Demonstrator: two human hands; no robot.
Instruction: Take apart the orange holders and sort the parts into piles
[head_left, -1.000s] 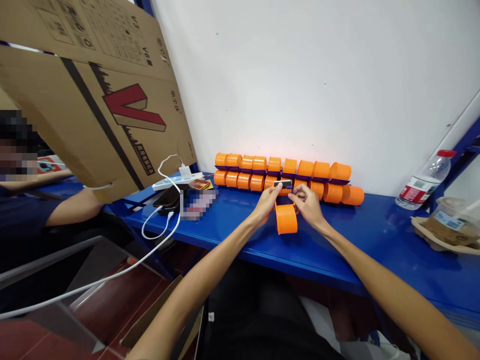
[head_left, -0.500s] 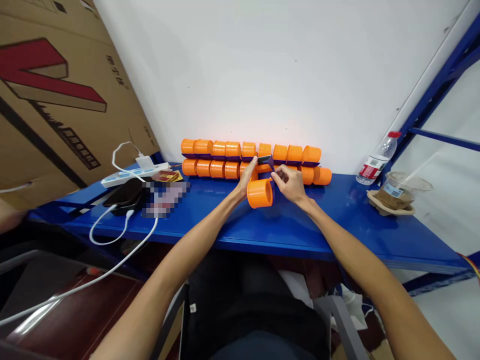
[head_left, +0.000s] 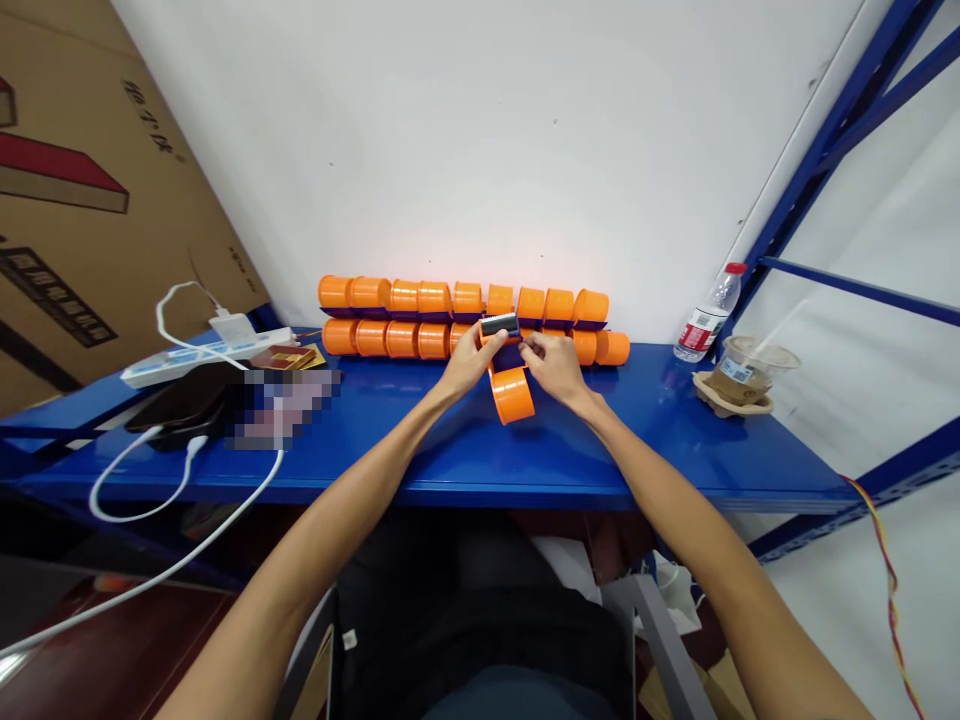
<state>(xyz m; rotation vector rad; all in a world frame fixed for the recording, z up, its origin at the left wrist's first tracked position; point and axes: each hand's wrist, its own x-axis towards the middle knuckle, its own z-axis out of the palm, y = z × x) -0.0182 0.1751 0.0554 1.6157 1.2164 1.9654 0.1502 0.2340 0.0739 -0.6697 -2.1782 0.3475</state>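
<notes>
Over the blue table I hold an orange and purple tape dispenser (head_left: 514, 396), its round orange hub hanging low and its dark, toothed cutter edge at the top. My left hand (head_left: 474, 360) is closed around the upper left side, thumb just below the cutter. On the other side, my right hand (head_left: 553, 362) has its fingers pinched together at the dispenser's purple frame; exactly what the fingertips grip is hidden. Just behind both hands stand two rows of similar orange dispensers (head_left: 403, 340), partly covered by the hands.
A water bottle (head_left: 705, 318) and a drink cup (head_left: 744, 372) in a cardboard holder stand at the right. To the left are a power strip (head_left: 206, 357), white cables and a black device (head_left: 189, 400). A large cardboard box (head_left: 97, 200) rises at far left.
The view has swung right. The dispenser was turned in my hands, its hub facing sideways half a second ago, and now its toothed cutter faces me again. Both hands stay on it.
</notes>
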